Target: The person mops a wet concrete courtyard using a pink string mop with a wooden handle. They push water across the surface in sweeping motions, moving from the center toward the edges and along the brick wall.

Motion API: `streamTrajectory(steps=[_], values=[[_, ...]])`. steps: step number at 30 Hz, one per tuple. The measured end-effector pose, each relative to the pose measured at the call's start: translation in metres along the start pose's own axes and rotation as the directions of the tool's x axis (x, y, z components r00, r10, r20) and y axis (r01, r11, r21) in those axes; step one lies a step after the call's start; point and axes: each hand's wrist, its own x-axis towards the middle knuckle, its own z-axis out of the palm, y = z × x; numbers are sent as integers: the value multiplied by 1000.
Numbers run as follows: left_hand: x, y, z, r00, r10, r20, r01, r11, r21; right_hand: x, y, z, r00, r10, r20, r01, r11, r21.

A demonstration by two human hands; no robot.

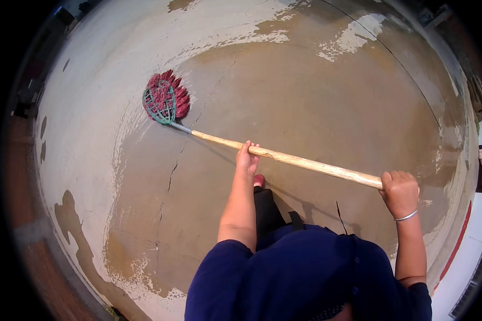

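A mop (214,139) reaches across the view, its wooden handle (316,165) sloping from upper left down to the right. Dark red strands (182,99) and a green plastic frame (160,109) make up the mop head, which rests on the concrete at the left. My left hand (247,158) grips the handle partway along, its fingers closed round the wood. At the handle's right end my right hand (400,191) is wrapped in a fist, with a silver bangle on the wrist.
The concrete floor (316,96) is wet and brown in a broad patch around me, paler and dry toward the left. Cracks (171,176) run across it. A brick-coloured strip (53,278) borders the left side. Stacked items (479,99) stand at the right edge.
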Motion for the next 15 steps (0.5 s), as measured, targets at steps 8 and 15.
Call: streamTrajectory(steps=[8, 15], values=[[-4, 230, -108, 875, 245, -418, -320, 940, -119, 202, -102, 44, 913, -243, -328, 307, 938, 162], [7, 235, -33, 921, 251, -298, -279, 959, -56, 193, -67, 54, 944, -89, -316, 159, 967, 201]])
